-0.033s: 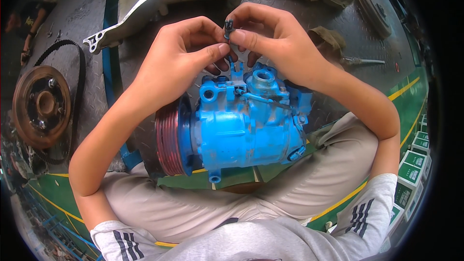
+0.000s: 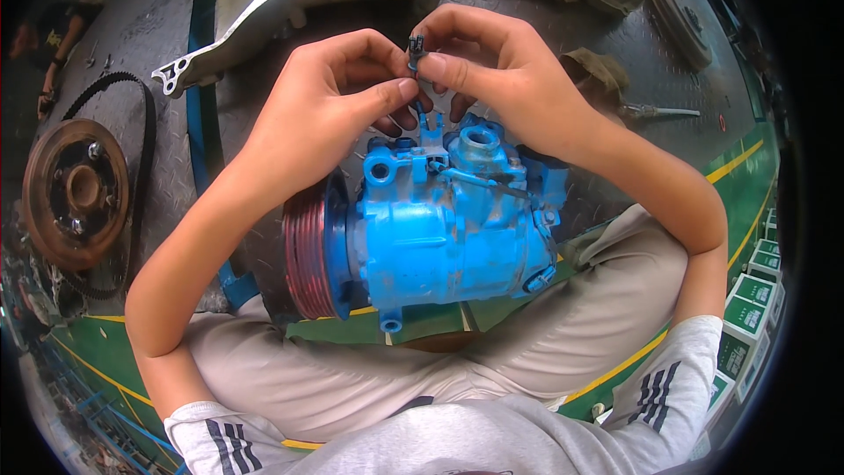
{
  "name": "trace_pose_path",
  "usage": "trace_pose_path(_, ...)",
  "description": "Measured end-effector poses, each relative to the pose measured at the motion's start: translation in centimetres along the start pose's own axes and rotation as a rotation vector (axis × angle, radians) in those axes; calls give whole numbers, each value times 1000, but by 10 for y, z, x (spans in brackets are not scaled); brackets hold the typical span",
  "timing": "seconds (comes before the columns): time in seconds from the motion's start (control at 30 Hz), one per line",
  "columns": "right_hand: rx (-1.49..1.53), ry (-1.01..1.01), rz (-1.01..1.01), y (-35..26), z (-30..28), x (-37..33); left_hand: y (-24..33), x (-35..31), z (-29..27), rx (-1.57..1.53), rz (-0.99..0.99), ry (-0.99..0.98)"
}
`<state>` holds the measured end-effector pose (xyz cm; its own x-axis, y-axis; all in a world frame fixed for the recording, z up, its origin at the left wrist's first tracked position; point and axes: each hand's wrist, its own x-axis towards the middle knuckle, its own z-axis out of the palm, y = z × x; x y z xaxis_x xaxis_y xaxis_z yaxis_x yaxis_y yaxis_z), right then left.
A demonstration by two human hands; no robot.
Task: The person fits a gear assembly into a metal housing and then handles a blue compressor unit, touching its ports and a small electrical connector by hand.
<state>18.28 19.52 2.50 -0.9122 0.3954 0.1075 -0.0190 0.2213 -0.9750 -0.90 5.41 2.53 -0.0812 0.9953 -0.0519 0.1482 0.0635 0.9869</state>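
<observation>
A blue-painted compressor [image 2: 440, 237] with a grooved reddish pulley [image 2: 309, 255] at its left end lies in front of me. Above its far side, my left hand [image 2: 338, 105] and my right hand [image 2: 505, 79] meet at a small dark electrical connector [image 2: 416, 46]. The right thumb and fingers pinch the connector's body. Just below it, the left thumb and forefinger close on its blue-stained wire [image 2: 419, 106], which runs down toward the compressor. The fingers hide part of the wire.
A rusty round pulley [image 2: 83, 185] and a toothed black belt [image 2: 148, 123] lie at the left. An aluminium housing [image 2: 264, 13] stands across the far side. A brown cloth [image 2: 596, 75] lies right of my right hand. Another person's arm [image 2: 54, 70] shows at the far left.
</observation>
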Motion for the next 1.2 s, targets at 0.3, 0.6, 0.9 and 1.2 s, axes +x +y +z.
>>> trace_pose_path(0.3, 25, -3, -19, 2, 5, 1, -2, -2, -1, -3, 14, 21)
trace_pose_path(0.6, -47, -19, -25, -1, 4, 2, 3, -3, -2, -53, -8, 10)
trace_pose_path(0.9, 41, -12, 14, 4, 2, 0, 0, -2, 1, 88, 123, 125)
trace_pose_path(1.2, 34, -9, 35, 3, 3, 1, 5, -6, 0, 230, 189, 194)
